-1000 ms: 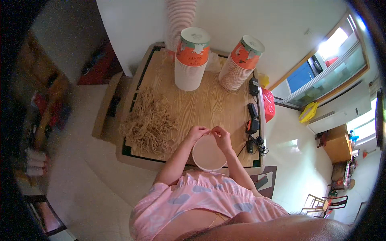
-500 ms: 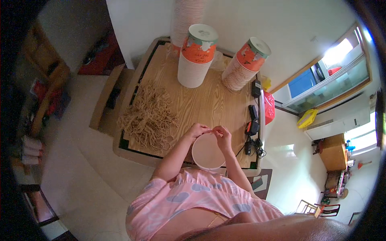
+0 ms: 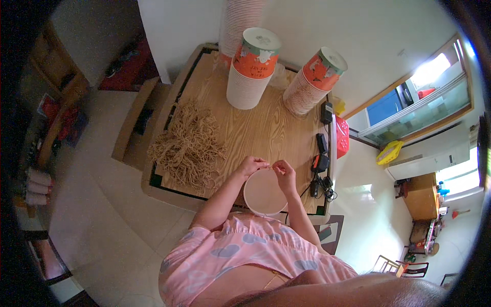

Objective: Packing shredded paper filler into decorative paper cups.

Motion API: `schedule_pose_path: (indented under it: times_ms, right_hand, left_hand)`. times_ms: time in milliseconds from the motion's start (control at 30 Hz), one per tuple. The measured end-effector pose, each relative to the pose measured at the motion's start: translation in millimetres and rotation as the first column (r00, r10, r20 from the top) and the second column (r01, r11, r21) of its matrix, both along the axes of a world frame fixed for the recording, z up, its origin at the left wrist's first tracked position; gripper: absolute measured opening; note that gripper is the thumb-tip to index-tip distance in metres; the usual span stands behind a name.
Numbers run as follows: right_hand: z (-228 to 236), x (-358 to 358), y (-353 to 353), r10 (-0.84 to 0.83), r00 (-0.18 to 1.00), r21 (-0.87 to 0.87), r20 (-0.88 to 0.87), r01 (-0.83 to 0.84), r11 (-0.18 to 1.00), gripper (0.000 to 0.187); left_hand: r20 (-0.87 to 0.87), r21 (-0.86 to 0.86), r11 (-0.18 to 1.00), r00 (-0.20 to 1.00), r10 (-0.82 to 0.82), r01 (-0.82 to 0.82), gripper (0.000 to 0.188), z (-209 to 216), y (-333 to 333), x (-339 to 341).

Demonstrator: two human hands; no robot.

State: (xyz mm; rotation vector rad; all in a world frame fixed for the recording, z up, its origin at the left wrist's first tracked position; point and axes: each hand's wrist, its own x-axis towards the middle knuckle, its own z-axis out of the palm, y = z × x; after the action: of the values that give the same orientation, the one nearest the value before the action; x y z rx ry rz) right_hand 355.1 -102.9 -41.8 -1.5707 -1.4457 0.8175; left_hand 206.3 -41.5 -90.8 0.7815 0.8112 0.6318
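Note:
In front of my body a white paper bucket (image 3: 265, 193) has its round open mouth facing up, its pale inside showing. At the bucket's far rim, my left hand (image 3: 253, 165) is closed in a pinch. My right hand (image 3: 284, 171) pinches close beside it, over the right part of the same rim. A small tan bit, perhaps cord, shows between the fingertips, too small to make out. Left of my hands lies a tangled heap of tan twine cords (image 3: 188, 145) on the wood-grain table (image 3: 245, 134).
Behind the hands stand a stack of orange, green and white paper buckets (image 3: 250, 84) and a second stack (image 3: 309, 87), both upside down. A taller stack (image 3: 240, 20) is against the wall. Black adapters and cables (image 3: 320, 162) line the table's right side. A red plastic stool (image 3: 342, 135) stands beyond.
My fingertips have drawn slightly apart at the bucket's far rim. The bucket and the cord heap stay in place; the view has shifted a little.

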Motion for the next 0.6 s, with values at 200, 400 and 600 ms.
schedule_pose_path:
  times_ms: [200, 400, 600]
  right_hand:
    - [-6, 2, 1, -0.007, 0.999, 0.002, 0.032, 0.007, 1.0, 0.005]
    - [-1, -3, 1, -0.016, 1.0, 0.018, 0.025, 0.016, 1.0, 0.004]
    - [7, -8, 1, -0.022, 0.999, -0.005, 0.037, 0.023, 1.0, 0.004]
  left_hand:
    - [-0.037, 0.022, 1.0, 0.999, 0.018, -0.017, 0.01, 5, 1, 3]
    - [-0.053, 0.066, 0.997, 0.998, 0.042, -0.038, 0.012, 0, 3, 5]
    - [-0.056, 0.252, 0.965, 0.995, 0.086, -0.069, 0.007, -11, 3, 10]
